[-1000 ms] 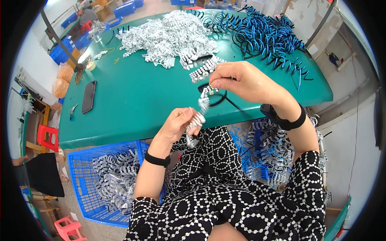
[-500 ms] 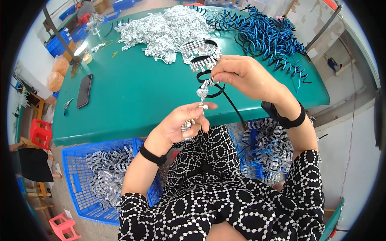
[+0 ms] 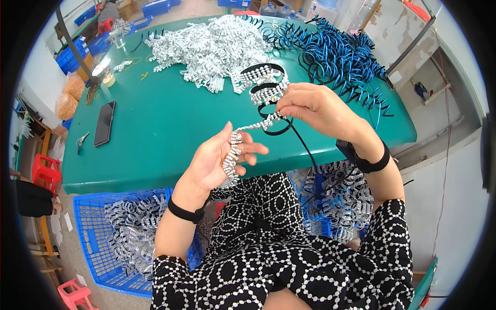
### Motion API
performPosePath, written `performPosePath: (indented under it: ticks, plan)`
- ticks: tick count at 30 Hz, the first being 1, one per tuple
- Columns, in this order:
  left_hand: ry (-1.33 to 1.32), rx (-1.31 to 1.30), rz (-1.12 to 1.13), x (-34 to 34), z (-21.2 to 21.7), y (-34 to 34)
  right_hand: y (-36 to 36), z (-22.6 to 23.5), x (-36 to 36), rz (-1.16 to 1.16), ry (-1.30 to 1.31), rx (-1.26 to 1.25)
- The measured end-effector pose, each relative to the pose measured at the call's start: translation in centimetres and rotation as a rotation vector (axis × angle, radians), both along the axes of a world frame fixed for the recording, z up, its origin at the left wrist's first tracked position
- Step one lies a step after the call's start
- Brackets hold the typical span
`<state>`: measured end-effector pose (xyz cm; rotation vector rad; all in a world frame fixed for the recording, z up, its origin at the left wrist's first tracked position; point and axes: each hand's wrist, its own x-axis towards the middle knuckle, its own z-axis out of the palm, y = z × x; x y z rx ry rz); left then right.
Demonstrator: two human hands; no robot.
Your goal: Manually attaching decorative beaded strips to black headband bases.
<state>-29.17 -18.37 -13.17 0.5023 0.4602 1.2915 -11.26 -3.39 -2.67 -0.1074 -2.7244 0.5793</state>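
Observation:
A silver rhinestone strip (image 3: 233, 155) runs from my left hand (image 3: 217, 161) up to my right hand (image 3: 316, 107). My left hand has its palm up and fingers loosely spread, with the strip's lower end lying across them. My right hand pinches the strip's upper end against a black coiled band (image 3: 268, 98) partly wrapped in the silver trim. A black cord (image 3: 305, 147) hangs from the coil toward my lap. Both hands hover above the near edge of the green table (image 3: 160, 129).
A heap of silver trim pieces (image 3: 206, 46) lies at the table's far middle, a tangle of blue and black coils (image 3: 341, 57) at the far right. A dark phone (image 3: 104, 123) and scissors (image 3: 81, 140) lie at the left. Blue crates (image 3: 93, 243) of trim stand under the table.
My left hand has opened and slid down along the silver strip, pulling it out longer. My right hand has lifted with the coil, which shows more wrapped turns.

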Motion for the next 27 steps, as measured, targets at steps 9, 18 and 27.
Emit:
performPosePath:
  ticks: [9,18,27]
  plan:
    - [-0.031,-0.245,0.195,0.3,0.1,0.8,-0.4,-0.1,0.1,0.033,0.042,0.170]
    - [1.461,0.569,1.063,2.6,-0.2,0.2,0.5,-1.8,0.6,-0.239,-0.067,-0.384]
    - [0.312,0.017,0.104,2.3,1.5,-0.5,-0.5,-0.8,0.5,-0.164,-0.033,-0.230]
